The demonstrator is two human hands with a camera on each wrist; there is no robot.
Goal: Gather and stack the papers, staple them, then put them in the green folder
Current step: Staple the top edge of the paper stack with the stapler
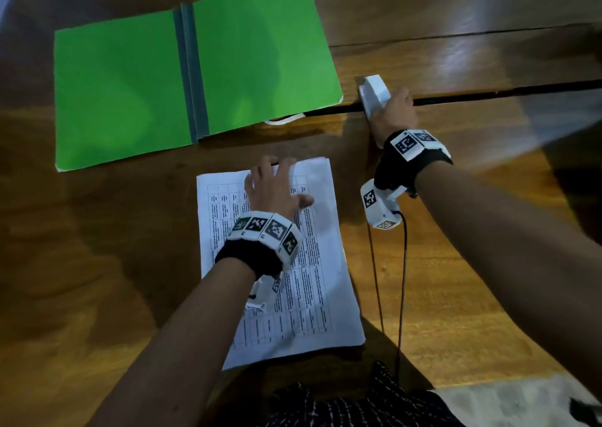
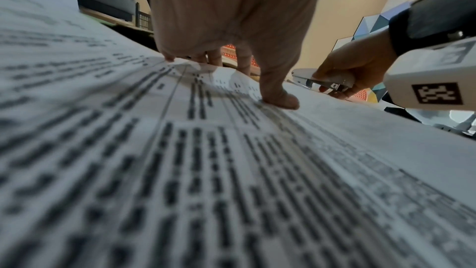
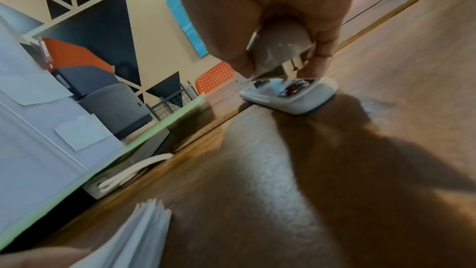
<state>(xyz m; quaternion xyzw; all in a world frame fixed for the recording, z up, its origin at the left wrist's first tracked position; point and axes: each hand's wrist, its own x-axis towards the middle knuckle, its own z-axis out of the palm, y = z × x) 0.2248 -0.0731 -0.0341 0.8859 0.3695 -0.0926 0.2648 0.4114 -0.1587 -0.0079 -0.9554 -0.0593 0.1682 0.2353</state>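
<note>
A stack of printed papers (image 1: 319, 263) lies on the wooden table in front of me. My left hand (image 1: 277, 182) rests flat on its upper part, fingers spread, pressing the papers (image 2: 231, 170) down. The green folder (image 1: 130, 84) lies open at the far left. To the right of the folder, my right hand (image 1: 392, 113) grips the white stapler (image 1: 374, 92). In the right wrist view the stapler (image 3: 296, 97) has its base on the table, with thumb and fingers curled round its top. The corner of the paper stack (image 3: 144, 223) shows at the lower left.
A white cord loop (image 1: 281, 120) sticks out from under the folder's near right edge. A dark gap (image 1: 505, 92) runs across the table by the stapler. A black cable (image 1: 402, 280) hangs from the right wrist camera over the table. Bare wood lies right of the papers.
</note>
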